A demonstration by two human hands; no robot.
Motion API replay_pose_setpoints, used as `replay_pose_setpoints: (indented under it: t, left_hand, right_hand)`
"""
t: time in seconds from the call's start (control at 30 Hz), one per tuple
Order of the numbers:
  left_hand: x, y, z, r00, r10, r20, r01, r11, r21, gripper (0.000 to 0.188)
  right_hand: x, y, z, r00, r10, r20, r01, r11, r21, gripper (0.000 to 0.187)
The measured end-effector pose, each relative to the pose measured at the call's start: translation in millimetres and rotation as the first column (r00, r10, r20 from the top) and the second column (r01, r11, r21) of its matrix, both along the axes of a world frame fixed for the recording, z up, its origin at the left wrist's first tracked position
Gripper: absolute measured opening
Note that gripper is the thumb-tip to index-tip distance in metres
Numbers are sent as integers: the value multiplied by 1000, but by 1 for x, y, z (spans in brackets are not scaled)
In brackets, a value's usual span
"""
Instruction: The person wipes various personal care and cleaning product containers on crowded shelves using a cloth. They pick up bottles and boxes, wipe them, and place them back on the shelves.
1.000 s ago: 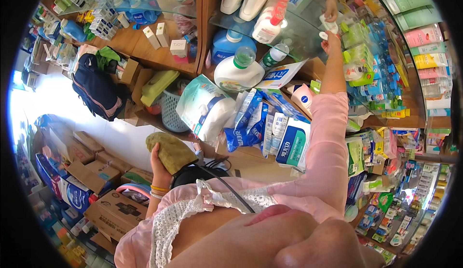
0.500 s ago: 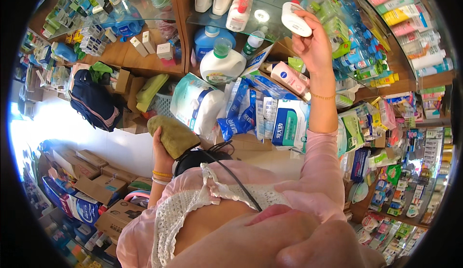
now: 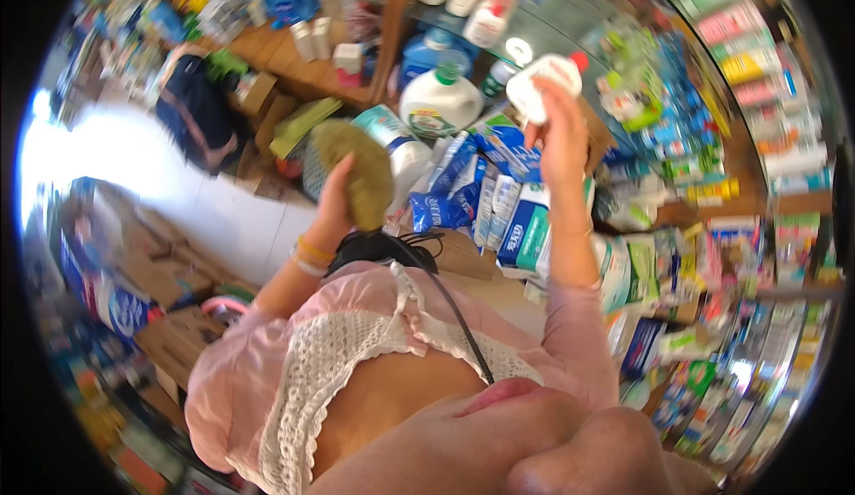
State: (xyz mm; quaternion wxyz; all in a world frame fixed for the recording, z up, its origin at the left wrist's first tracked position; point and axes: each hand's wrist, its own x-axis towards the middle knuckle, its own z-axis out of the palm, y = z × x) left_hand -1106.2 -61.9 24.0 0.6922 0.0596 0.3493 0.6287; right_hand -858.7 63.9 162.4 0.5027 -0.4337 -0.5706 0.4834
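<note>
My left hand [image 3: 333, 203] is closed round an olive-green cloth [image 3: 363, 161], held bunched up in front of my chest. Raised by the glass shelf, my right hand [image 3: 563, 143] grips a white bottle [image 3: 533, 88] with a red cap. That bottle lies tilted on its side, cap toward the right, and my fingers cover part of its front. Behind it to the left stands a large white jug [image 3: 438, 106] with a green cap. Blue packets [image 3: 443, 210] and a white-and-teal pack [image 3: 527, 232] lie below the bottle, between my two arms.
A glass shelf [image 3: 570, 28] holds upright bottles at the back. Many blue and green bottles [image 3: 668, 117] crowd the right side. A dark backpack [image 3: 200, 114] sits at the left, with cardboard boxes [image 3: 183, 339] on the floor at lower left. A black cord [image 3: 454, 312] hangs before my chest.
My left hand has come up and to the right with the cloth. My right hand has dropped lower, and the bottle has turned so its red cap points right. The whole view has shifted.
</note>
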Motion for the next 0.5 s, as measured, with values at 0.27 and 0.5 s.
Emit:
replay_pose_setpoints:
  t: [0.27, 0.5]
  left_hand:
    - [72, 6, 41, 739, 470, -482, -257, 859, 443, 41]
    - [22, -18, 49, 837, 500, -223, -441, 857, 267, 37]
  right_hand:
    - [-102, -90, -81, 990, 124, 70, -131, 987, 90, 19]
    - [-116, -105, -79, 894, 430, 125, -447, 879, 169, 19]
